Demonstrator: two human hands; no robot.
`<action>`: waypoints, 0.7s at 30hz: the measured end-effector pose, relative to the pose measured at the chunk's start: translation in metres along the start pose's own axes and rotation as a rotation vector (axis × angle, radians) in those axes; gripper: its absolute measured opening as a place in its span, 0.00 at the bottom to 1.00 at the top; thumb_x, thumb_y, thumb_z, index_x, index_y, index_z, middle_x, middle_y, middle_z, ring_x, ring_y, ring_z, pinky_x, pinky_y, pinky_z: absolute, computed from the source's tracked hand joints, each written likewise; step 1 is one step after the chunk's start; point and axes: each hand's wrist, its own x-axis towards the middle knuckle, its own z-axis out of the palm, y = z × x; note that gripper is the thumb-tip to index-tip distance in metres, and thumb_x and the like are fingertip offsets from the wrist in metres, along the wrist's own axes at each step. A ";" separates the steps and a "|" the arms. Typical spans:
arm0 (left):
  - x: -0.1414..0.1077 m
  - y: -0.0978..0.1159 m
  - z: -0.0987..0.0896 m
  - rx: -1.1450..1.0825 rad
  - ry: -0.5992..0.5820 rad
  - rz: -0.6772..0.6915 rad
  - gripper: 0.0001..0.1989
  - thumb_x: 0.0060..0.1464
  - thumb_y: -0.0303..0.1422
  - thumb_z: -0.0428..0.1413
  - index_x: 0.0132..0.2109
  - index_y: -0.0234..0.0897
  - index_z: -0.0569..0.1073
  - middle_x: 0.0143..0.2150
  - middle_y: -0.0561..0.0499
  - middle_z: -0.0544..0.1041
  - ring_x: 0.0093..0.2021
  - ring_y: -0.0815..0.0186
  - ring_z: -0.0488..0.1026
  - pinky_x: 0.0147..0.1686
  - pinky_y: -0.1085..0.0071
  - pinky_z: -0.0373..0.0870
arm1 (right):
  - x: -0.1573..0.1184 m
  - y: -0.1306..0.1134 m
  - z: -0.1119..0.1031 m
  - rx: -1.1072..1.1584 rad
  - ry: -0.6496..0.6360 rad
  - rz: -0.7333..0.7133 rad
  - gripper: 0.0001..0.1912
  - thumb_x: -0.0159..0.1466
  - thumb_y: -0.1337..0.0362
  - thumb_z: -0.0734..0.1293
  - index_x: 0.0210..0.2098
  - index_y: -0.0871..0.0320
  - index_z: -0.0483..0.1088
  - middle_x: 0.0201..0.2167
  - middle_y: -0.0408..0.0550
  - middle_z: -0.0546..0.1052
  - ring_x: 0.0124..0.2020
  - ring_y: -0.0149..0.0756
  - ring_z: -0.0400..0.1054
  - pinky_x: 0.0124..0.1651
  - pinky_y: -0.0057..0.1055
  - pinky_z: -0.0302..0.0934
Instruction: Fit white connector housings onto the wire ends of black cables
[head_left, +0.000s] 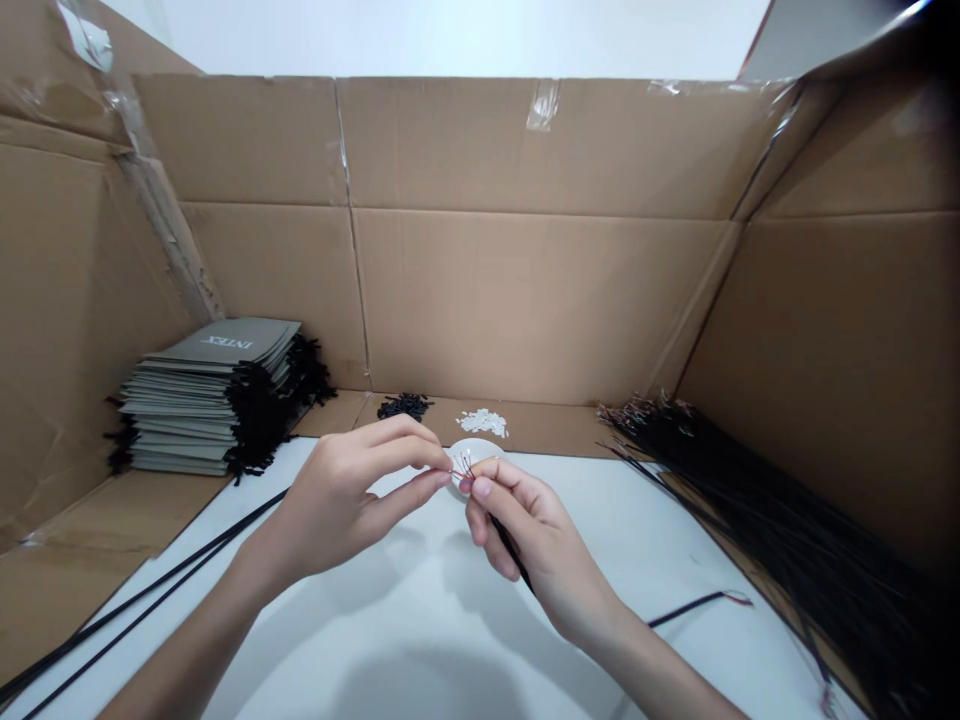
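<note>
In the middle of the view, my right hand (517,530) is closed on a black cable (511,548), whose thin bare-ended wires (465,465) fan out above the thumb and forefinger. My left hand (375,475) comes in from the other side, with its thumb and forefinger closed together at the tip of a red wire (457,474). Just behind the fingertips sits a small white dish (480,447), partly hidden by both hands.
Grey INTEX sheets with black tufts (187,400) are stacked left. Behind the hands lie black tube pieces (405,406) and white pieces (484,422). A cable bundle (765,500) fills the right side. Loose cables (165,578) cross the left; another cable (686,608) lies right. Cardboard walls (540,300) surround the table.
</note>
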 end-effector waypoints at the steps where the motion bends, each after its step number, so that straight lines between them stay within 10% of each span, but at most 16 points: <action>1: 0.000 0.000 0.000 0.005 -0.002 -0.010 0.05 0.63 0.24 0.56 0.42 0.37 0.76 0.40 0.52 0.77 0.38 0.71 0.74 0.39 0.75 0.69 | 0.000 0.000 0.000 -0.001 0.002 0.000 0.14 0.71 0.55 0.64 0.35 0.59 0.64 0.23 0.36 0.69 0.15 0.18 0.51 0.20 0.22 0.43; 21: -0.003 0.002 -0.002 0.050 -0.115 -0.143 0.11 0.64 0.30 0.56 0.52 0.42 0.76 0.42 0.53 0.77 0.36 0.70 0.74 0.35 0.76 0.69 | 0.003 0.002 0.000 -0.036 0.014 -0.019 0.14 0.71 0.54 0.63 0.35 0.58 0.64 0.22 0.35 0.67 0.15 0.20 0.52 0.22 0.23 0.47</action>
